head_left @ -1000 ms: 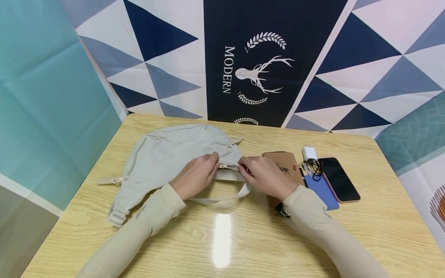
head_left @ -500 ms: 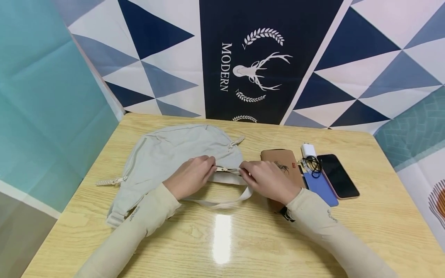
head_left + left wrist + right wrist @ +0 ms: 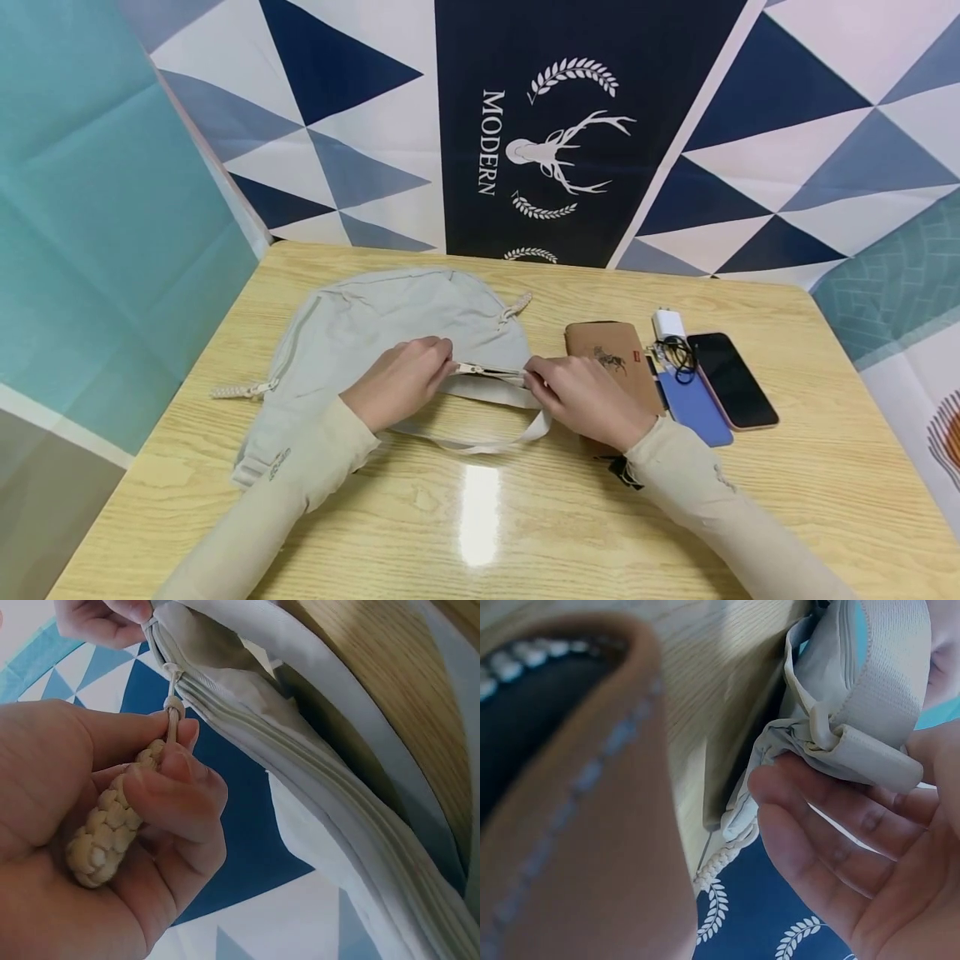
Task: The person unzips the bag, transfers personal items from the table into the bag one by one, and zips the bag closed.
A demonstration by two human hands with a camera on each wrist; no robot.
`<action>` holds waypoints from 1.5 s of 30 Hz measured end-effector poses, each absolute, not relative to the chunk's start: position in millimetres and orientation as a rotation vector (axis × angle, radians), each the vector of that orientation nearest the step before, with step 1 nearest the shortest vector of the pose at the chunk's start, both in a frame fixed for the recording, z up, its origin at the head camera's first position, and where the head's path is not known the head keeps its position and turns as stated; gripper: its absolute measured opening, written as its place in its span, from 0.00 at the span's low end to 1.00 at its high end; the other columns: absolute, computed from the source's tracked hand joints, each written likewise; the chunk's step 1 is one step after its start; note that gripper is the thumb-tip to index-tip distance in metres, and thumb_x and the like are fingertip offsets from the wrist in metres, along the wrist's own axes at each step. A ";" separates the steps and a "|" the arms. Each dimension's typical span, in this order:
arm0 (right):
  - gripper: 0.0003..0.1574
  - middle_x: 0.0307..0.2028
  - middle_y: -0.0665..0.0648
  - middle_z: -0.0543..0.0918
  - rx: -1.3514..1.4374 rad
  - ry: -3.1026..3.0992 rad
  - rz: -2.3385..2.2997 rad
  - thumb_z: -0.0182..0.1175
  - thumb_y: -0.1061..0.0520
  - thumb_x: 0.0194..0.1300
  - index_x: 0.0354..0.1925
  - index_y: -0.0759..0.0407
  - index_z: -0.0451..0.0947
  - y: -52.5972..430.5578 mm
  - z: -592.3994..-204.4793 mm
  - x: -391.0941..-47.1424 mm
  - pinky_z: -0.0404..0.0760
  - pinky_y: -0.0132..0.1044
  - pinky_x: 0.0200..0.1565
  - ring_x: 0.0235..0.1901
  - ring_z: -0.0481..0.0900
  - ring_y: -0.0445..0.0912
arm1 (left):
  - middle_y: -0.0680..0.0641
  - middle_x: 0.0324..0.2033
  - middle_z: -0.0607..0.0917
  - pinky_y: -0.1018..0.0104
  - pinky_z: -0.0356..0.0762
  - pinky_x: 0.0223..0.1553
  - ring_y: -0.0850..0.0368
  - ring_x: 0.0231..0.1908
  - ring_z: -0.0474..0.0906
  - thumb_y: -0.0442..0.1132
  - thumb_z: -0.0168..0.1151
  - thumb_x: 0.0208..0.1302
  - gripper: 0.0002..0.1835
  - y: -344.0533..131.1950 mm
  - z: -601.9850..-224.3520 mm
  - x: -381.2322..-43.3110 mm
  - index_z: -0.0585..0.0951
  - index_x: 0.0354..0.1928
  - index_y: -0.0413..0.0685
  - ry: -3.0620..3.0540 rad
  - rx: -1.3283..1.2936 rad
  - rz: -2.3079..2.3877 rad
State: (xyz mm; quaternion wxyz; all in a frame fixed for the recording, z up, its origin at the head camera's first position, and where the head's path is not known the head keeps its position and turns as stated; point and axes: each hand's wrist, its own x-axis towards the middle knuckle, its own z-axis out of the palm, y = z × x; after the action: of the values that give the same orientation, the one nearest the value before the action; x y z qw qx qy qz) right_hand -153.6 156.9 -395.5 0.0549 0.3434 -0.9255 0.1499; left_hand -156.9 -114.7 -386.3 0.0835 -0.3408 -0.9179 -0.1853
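A pale fabric sling bag (image 3: 390, 312) lies on the left half of the table. Along its near edge runs a zipper (image 3: 498, 372), parted by a narrow dark gap between the two hands. My left hand (image 3: 401, 379) grips the braided cord zipper pull (image 3: 109, 825), thumb and fingertip pinching it near its knot. The cord's thick end rests in the palm. My right hand (image 3: 588, 400) pinches the bag's right end beside the zipper. In the right wrist view its fingers (image 3: 840, 817) curl under the webbing strap (image 3: 889, 664) and the fabric.
Right of the bag lies a brown wallet (image 3: 611, 346), partly under the right forearm. Beyond it are a blue flat item (image 3: 697, 408), a white charger plug (image 3: 667, 323), a coiled black cable (image 3: 678, 360) and a phone (image 3: 731, 379). A patterned cloth (image 3: 360, 125) hangs behind the table.
My left hand has drawn the zipper pull leftward, and the gap in the zipper has lengthened. The right hand has shifted slightly right and nearer, still holding the bag's end.
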 end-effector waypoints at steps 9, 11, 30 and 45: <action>0.09 0.18 0.41 0.70 1.007 -2.813 0.446 0.56 0.55 0.73 0.37 0.55 0.81 162.7 -396.7 -148.7 0.66 0.33 0.22 0.15 0.64 0.35 | 0.55 0.21 0.72 0.66 0.69 0.21 0.61 0.20 0.68 0.38 0.62 0.70 0.13 -126.4 -386.2 -155.4 0.73 0.26 0.50 -2.799 -0.935 -0.526; 0.09 0.19 0.42 0.72 0.995 -2.819 0.459 0.56 0.55 0.73 0.38 0.55 0.81 163.2 -397.1 -147.0 0.68 0.33 0.23 0.16 0.65 0.35 | 0.56 0.21 0.71 0.66 0.69 0.21 0.61 0.19 0.67 0.38 0.62 0.70 0.14 -128.7 -385.9 -154.4 0.72 0.26 0.50 -2.794 -0.925 -0.514; 0.08 0.19 0.43 0.71 1.009 -2.766 0.458 0.58 0.57 0.70 0.33 0.56 0.80 164.2 -402.1 -135.2 0.66 0.29 0.20 0.17 0.63 0.35 | 0.57 0.20 0.71 0.68 0.68 0.22 0.64 0.20 0.66 0.40 0.64 0.69 0.13 -152.2 -387.8 -142.4 0.74 0.26 0.52 -2.763 -0.891 -0.529; 0.09 0.18 0.45 0.68 0.991 -2.732 0.350 0.60 0.59 0.67 0.28 0.55 0.76 171.0 -403.7 -123.4 0.64 0.29 0.18 0.17 0.63 0.37 | 0.58 0.19 0.69 0.68 0.65 0.23 0.64 0.20 0.64 0.40 0.63 0.70 0.13 -180.9 -390.6 -122.9 0.74 0.26 0.54 -2.823 -0.762 -0.491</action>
State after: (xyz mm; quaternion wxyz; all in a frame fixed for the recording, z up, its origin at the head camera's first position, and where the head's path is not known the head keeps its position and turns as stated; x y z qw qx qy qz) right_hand -123.4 171.0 -403.7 0.1070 0.3368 -0.9279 0.1189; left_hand -122.9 -180.9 -390.6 0.0882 -0.2560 -0.9484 -0.1649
